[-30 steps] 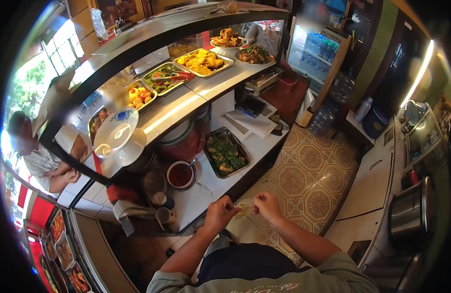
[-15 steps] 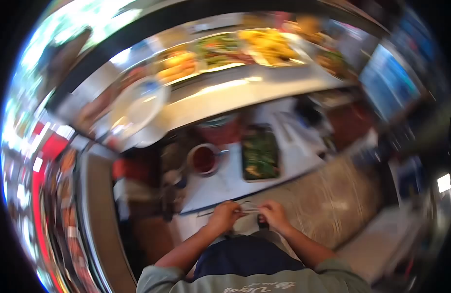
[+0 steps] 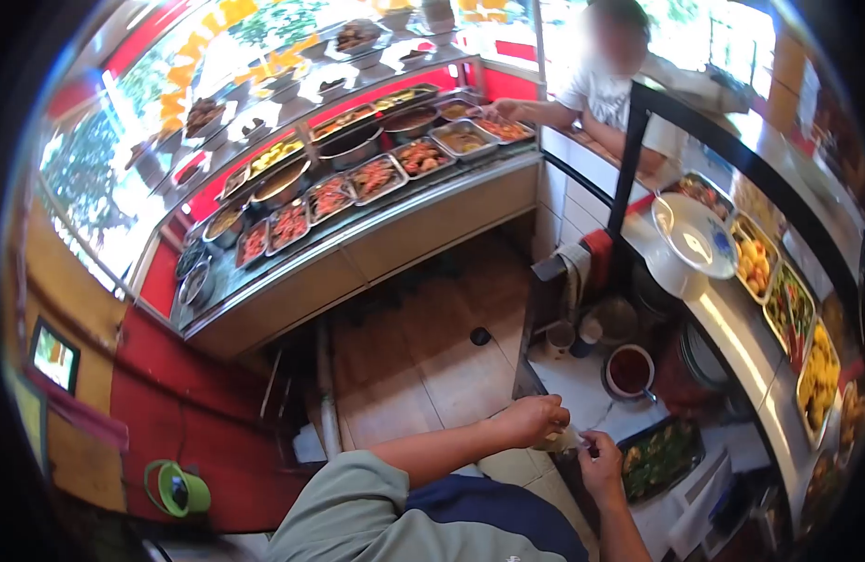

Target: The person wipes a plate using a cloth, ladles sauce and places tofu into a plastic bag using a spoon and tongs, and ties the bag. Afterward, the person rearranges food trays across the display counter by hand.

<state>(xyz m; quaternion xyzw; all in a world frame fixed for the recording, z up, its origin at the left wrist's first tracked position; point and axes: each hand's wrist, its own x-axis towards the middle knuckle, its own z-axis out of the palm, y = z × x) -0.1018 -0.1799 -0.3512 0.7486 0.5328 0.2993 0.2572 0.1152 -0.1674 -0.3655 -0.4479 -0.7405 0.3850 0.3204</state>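
Observation:
In front of my body, my left hand is closed in a pinch on a pale, see-through piece that looks like a plastic bag. My right hand, thumb and fingers together, grips the other side of it. Below and beside my right hand lies a dark rectangular tray of green vegetables. A bowl of dark red sauce with a spoon stands beyond my hands on the white worktop.
A long counter carries several food trays across the tiled floor. At right, a white bowl stands on the serving shelf beside more dishes. Another person leans in at the far corner. A green bucket is at lower left.
My view has swung left from the worktop towards the long counter, so the worktop now sits at right. Both hands still hold the pale piece between them, now nearer the right side.

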